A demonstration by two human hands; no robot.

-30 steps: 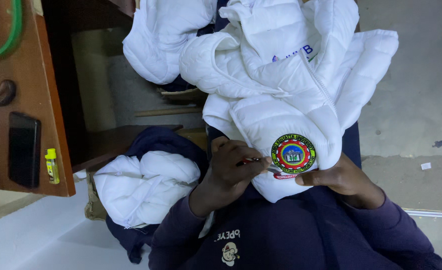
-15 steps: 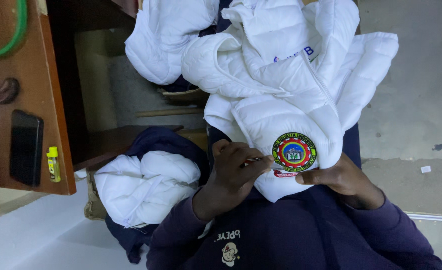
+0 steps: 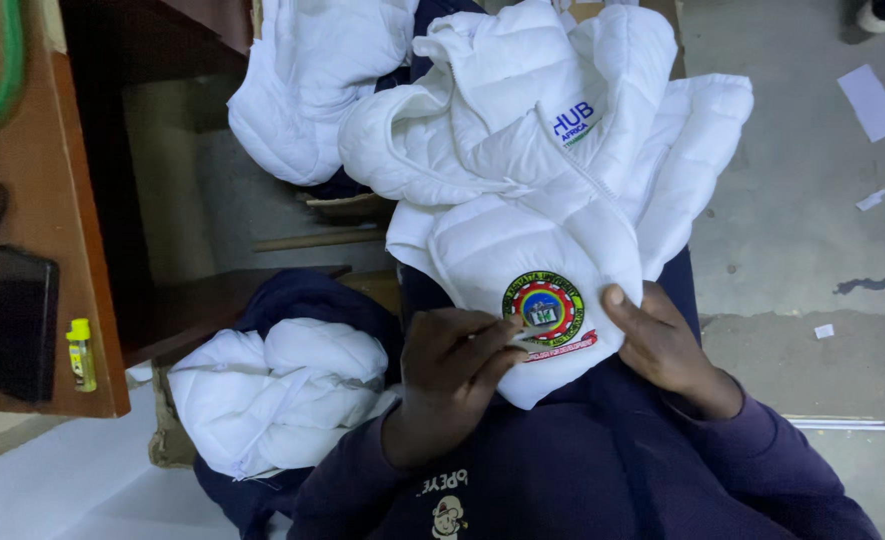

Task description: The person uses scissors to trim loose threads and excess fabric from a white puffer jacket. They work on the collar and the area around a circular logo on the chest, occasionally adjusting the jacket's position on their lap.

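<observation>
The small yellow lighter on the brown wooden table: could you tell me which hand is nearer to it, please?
Left. The left hand is closer to the lighter, across the folded white jacket; the right hand lies farther right.

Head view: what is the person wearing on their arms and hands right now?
Both hands are bare: no gloves, rings or watch visible on the left hand or the right hand. Long dark purple sweatshirt sleeves reach the wrists, with plain cuffs. A small cartoon print sits on the chest.
</observation>
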